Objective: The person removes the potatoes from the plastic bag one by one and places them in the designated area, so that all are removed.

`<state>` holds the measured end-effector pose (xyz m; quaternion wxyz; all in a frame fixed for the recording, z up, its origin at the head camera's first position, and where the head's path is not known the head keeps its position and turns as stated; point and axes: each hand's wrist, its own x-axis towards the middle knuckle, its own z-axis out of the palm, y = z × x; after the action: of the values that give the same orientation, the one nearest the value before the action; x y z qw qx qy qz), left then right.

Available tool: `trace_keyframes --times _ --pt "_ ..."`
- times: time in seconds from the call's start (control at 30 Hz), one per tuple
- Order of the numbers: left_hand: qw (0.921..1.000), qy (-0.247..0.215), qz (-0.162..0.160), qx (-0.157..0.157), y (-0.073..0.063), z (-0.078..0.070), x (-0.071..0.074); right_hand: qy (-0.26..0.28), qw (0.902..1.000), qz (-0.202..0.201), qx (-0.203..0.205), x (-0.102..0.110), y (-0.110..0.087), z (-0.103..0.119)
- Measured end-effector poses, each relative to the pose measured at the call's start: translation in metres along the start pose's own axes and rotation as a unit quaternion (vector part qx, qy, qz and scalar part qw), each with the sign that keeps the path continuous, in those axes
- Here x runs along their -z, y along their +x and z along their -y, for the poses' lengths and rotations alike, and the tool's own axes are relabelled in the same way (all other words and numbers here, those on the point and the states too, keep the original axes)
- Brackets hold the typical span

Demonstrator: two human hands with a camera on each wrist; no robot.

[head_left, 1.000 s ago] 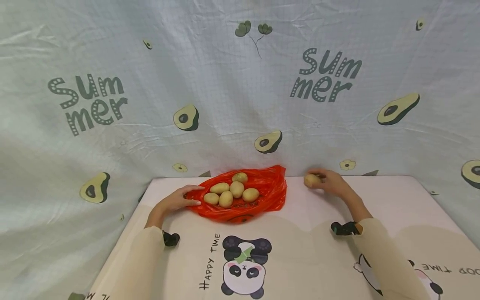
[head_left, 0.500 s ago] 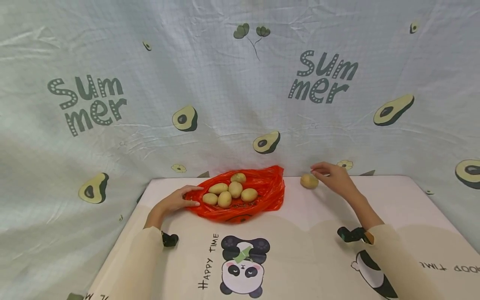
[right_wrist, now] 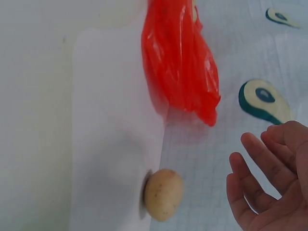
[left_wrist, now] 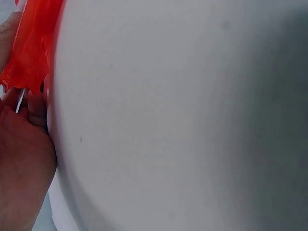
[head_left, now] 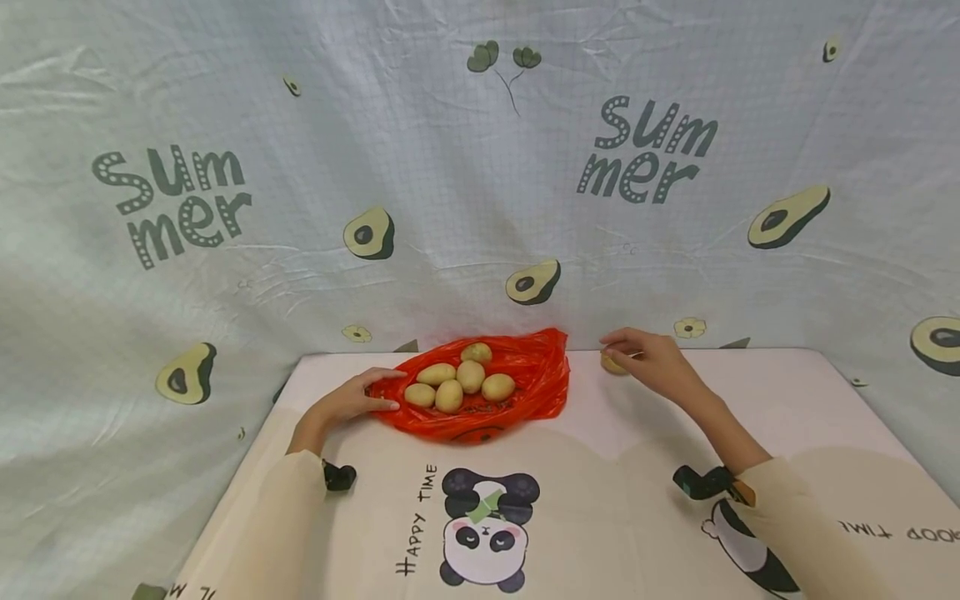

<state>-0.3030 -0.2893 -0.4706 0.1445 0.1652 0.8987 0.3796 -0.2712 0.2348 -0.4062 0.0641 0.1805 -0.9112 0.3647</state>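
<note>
A red plastic bag (head_left: 543, 375) lies spread at the back of the table, with several potatoes (head_left: 471, 377) in its opening. My left hand (head_left: 351, 400) holds the bag's left end, thumb and fingers around it; in the left wrist view the red plastic (left_wrist: 31, 48) passes between them. To the right of the bag, a single potato (right_wrist: 163, 195) sits near the table's back edge. My right hand (head_left: 648, 358) hovers over that potato with relaxed fingers and partly hides it in the head view. In the right wrist view, a gap shows between the fingers (right_wrist: 274, 171) and the potato.
A pale tablecloth with a printed panda (head_left: 487, 533) covers the table (head_left: 585, 500). Right behind the table's back edge hangs a light curtain (head_left: 442, 167) with avocado prints. A dark camera mount sits on each wrist.
My right hand had its fingers around the single potato, let go of it and lifted up to the right. Now it is back over the potato. My left hand stays at the bag.
</note>
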Motion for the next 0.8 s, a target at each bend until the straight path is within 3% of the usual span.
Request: trace_keyframes --times 0.27,0.8 --pt "1.0000 0.000 -0.001 -0.006 0.000 -0.001 0.001 0.016 0.9991 0.018 0.035 -0.012 0.000 0.020" --pt "1.0000 0.005 0.002 -0.007 0.000 -0.001 -0.001 0.024 0.9967 0.042 0.065 -0.034 0.001 0.056"
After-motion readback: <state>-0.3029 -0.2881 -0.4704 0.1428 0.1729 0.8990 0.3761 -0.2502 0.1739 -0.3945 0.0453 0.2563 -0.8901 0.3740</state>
